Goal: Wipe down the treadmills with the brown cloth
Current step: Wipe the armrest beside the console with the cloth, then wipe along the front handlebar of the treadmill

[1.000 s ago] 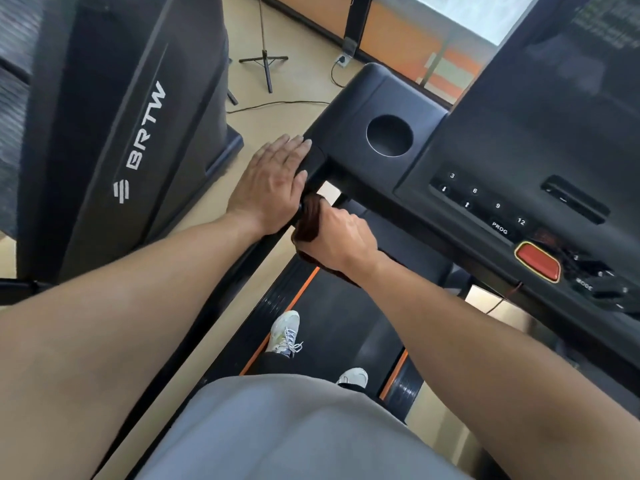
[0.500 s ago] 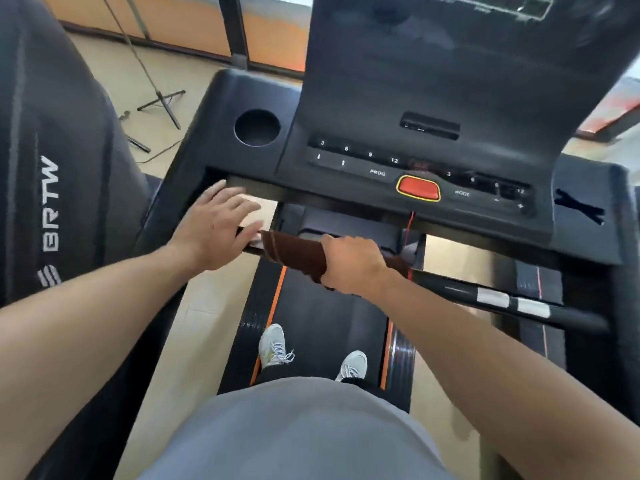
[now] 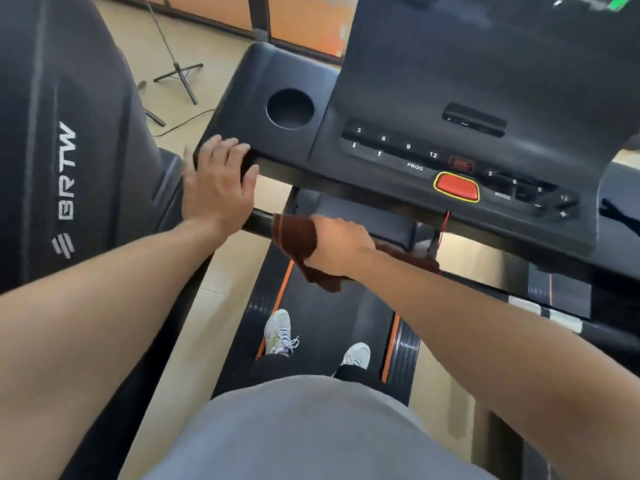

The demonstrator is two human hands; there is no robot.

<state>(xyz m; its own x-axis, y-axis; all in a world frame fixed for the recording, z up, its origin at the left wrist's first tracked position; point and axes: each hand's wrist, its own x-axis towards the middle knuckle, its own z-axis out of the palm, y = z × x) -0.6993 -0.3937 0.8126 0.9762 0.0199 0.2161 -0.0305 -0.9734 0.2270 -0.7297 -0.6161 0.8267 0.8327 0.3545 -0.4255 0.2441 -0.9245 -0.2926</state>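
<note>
Treadmill (image 3: 415,81) fills the upper right, black; its console carries number keys marked 3, 6, 9, 12, the word PROG and a second set of keys on the right. Second machine (image 3: 69,150) stands on the left, dark shell, white letters BRTW running up its side. Tan floor (image 3: 180,341) shows between the two. Running belt (image 3: 329,313) lies below the console, black with orange stripes along both edges. Person stands on the belt, grey shirt at the bottom of the view, two white shoes (image 3: 280,332) pointing forward.

Handlebar (image 3: 540,308) runs across under the console, black, with pale bands on its right part. Brown cloth (image 3: 294,237) is wrapped around this bar near its left end, one loose part hanging below, another part trailing to the right behind the wrist. Right hand (image 3: 337,245) grips the cloth and the bar through it, fingers curled over the top. Left hand (image 3: 218,188) rests on the left front corner of the console, fingers straight and spread, holding nothing; it lies just beside the cloth, apart from it.

Round cup hole (image 3: 290,108) sits in the console's left wing, near the left fingertips. Red stop button (image 3: 456,187), yellow rim, sits at the console's front edge; a thin red cord (image 3: 444,225) hangs beneath it. Tripod stand (image 3: 180,72) and a dark cable lie on the floor at the back.
</note>
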